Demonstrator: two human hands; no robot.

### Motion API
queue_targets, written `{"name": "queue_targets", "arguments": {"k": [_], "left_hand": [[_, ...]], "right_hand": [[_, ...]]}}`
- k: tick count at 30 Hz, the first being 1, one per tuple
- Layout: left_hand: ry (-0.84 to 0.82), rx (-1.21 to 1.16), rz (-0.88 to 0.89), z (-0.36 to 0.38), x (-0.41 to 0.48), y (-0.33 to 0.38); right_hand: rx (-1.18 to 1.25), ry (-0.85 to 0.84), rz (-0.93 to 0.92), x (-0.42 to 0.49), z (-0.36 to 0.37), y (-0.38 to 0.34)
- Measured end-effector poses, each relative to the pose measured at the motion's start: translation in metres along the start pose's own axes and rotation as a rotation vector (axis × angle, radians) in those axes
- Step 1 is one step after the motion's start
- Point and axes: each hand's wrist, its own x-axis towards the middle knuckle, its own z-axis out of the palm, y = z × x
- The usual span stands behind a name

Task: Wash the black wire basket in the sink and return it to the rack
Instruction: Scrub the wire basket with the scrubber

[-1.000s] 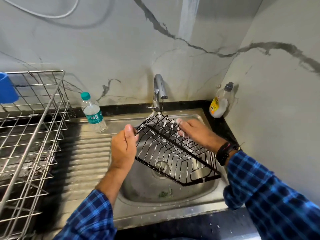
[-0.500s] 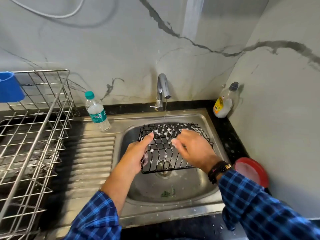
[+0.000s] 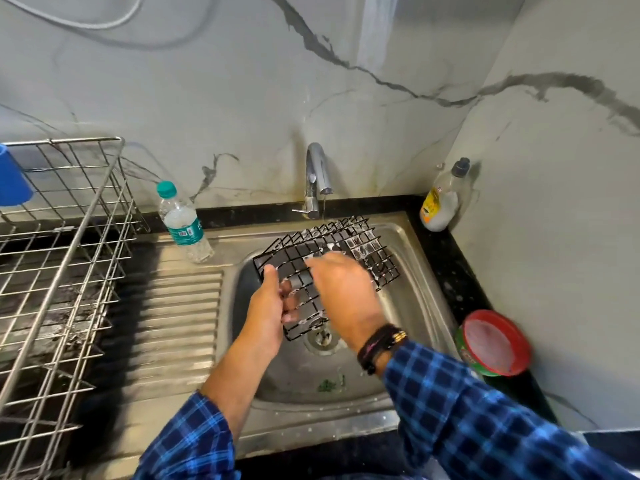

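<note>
Over the steel sink (image 3: 420, 306), a person's left hand (image 3: 266, 306) grips the near left edge of the black wire basket (image 3: 369, 249), thumb on top and fingers (image 3: 290, 301) curled up through the mesh from below. Half a second ago the basket lay almost flat and square to the camera. It now sits on a diagonal, its far edge raised toward the tap (image 3: 317, 178) just beyond the fingers, where a thin stream of water falls on wires flecked with suds. The right hand (image 3: 346, 292) has slid left across the mesh and is smeared by motion, so whether its fingers lie flat or hook the wires cannot be told.

Below the fingers, the sink bowl holds a few green scraps (image 3: 330, 384) near its front wall. Well to the left of the fingers stands the silver rack (image 3: 69, 237), with a blue cup (image 3: 12, 181) at its far side cut off by the frame edge. A plastic water bottle (image 3: 183, 226) stands between the rack and the tap. Right of the fingers, on the black table (image 3: 460, 289), a soap bottle (image 3: 441, 199) holding pale liquid stands in the corner. A red-rimmed green tub (image 3: 495, 342) sits nearer, and whether its pale top is lid or contents is unclear.
</note>
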Motion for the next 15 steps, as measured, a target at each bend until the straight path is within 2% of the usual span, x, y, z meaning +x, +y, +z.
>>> {"name": "queue_targets", "arguments": {"k": [3,5,7,11,13,15], "left_hand": [[-0.002,0.067,0.021,-0.001,0.005,-0.005],[0.000,0.061,0.014,-0.005,0.006,-0.005],[-0.024,0.011,-0.017,-0.011,0.003,-0.001],[-0.096,0.067,0.026,-0.018,-0.004,0.001],[-0.127,0.149,0.082,-0.016,-0.007,0.000],[-0.121,0.260,0.156,-0.011,-0.009,-0.002]], "right_hand": [[0.101,-0.008,-0.207,-0.005,0.009,-0.025],[0.107,-0.025,-0.295,-0.005,0.008,-0.009],[0.035,-0.048,-0.174,0.002,0.002,0.023],[-0.007,0.036,0.312,0.026,-0.018,0.089],[0.072,0.119,0.377,0.032,-0.024,0.087],[0.171,0.179,0.343,0.036,-0.025,0.060]]}}
